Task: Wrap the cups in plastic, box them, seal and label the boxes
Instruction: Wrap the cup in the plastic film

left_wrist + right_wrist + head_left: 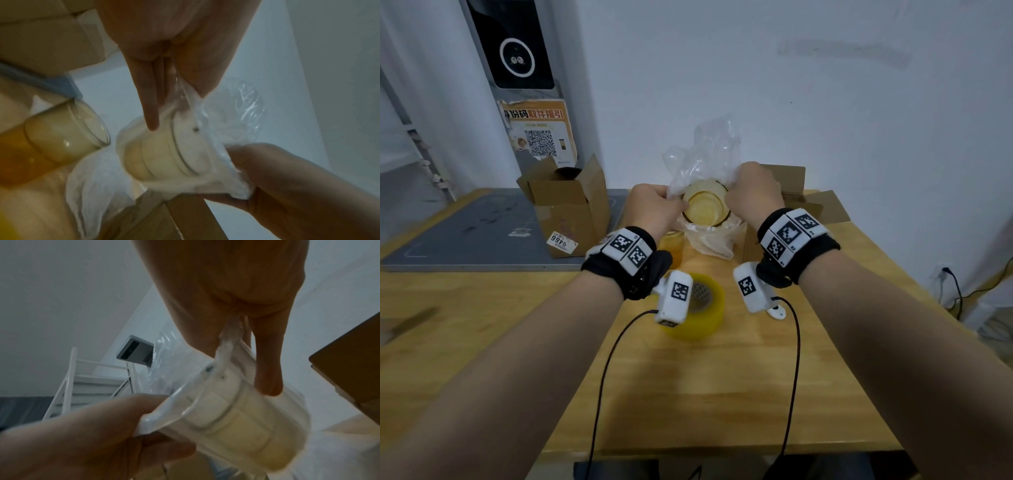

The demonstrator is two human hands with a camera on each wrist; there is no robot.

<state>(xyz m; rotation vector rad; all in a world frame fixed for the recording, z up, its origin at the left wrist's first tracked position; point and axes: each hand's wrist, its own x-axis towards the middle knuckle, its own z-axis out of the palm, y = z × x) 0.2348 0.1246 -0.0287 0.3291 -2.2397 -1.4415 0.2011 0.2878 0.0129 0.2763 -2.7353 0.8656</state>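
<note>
A yellow-tinted glass cup [705, 207] hangs above the table inside a clear plastic bag [705, 154], mouth towards me. My left hand [671, 205] pinches the bag's edge at the cup's left rim. My right hand [736, 195] pinches the bag at the right rim. In the left wrist view the left hand [176, 104] grips plastic over the bagged cup [164, 151]. The right wrist view shows my right hand [232, 344] pinching a twisted strip of plastic above the cup [236, 418]. A second, bare cup [673, 246] stands on the table under my left hand.
An open cardboard box [568, 205] stands at the left on a grey mat [465, 233]. Another open box [801, 205] sits behind my right hand. A yellow tape roll [702, 308] lies on the wooden table [722, 394] near me. A white wall is close behind.
</note>
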